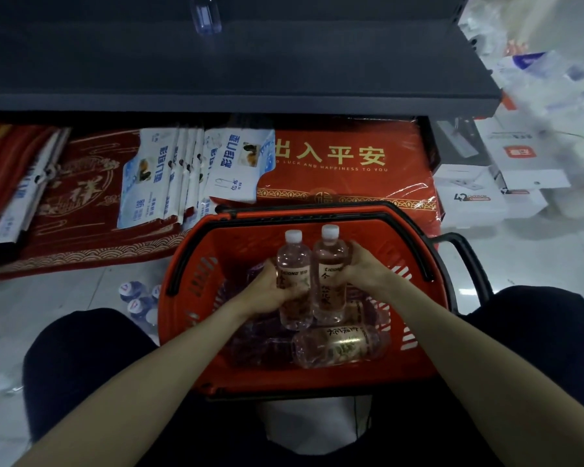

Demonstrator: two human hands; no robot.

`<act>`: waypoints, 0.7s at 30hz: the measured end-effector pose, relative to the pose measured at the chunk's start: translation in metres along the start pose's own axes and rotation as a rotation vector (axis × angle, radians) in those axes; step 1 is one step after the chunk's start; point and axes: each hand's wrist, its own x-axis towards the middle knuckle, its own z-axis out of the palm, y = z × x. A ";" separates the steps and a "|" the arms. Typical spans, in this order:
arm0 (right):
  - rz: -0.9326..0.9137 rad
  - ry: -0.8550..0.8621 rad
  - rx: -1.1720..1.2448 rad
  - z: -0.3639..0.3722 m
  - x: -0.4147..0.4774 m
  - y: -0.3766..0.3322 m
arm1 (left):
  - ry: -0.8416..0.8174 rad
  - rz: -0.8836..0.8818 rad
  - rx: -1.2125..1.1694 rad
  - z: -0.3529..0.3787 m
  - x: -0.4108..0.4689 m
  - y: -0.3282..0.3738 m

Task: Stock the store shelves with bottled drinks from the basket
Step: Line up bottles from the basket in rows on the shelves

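A red plastic basket (196,274) with black handles stands on the floor between my knees. Over it, my left hand (267,291) grips one clear bottle (293,264) with a white cap, held upright. My right hand (364,267) grips a second upright bottle (329,261) right beside the first; the two touch. Another bottle (338,345) lies on its side in the basket, with darker purple-tinted bottles (260,345) around it. Above, a dark shelf (250,69) carries one clear bottle (205,15) at its back.
Red doormats (344,163) in plastic wrap and white-blue packets (169,170) fill the lower level under the shelf. A pack of water bottles (137,298) lies on the tiled floor left of the basket. White boxes (469,193) and wrapped goods stand at the right.
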 end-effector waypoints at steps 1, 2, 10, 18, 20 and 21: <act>0.015 -0.039 -0.063 0.000 0.001 0.002 | 0.001 -0.007 0.003 -0.001 0.001 -0.003; 0.019 -0.070 -0.146 0.000 0.002 0.004 | 0.005 -0.028 -0.010 -0.002 0.001 -0.005; -0.055 -0.011 -0.299 0.008 -0.004 0.016 | 0.073 -0.035 0.028 0.003 -0.003 0.004; -0.082 0.090 -0.011 -0.010 -0.038 -0.002 | 0.125 0.008 -0.146 -0.010 -0.007 0.048; -0.129 0.121 0.041 -0.017 -0.051 -0.018 | 0.157 0.068 -0.211 -0.017 -0.008 0.063; -0.161 0.130 0.054 -0.019 -0.059 -0.029 | 0.171 0.097 -0.234 -0.022 -0.011 0.073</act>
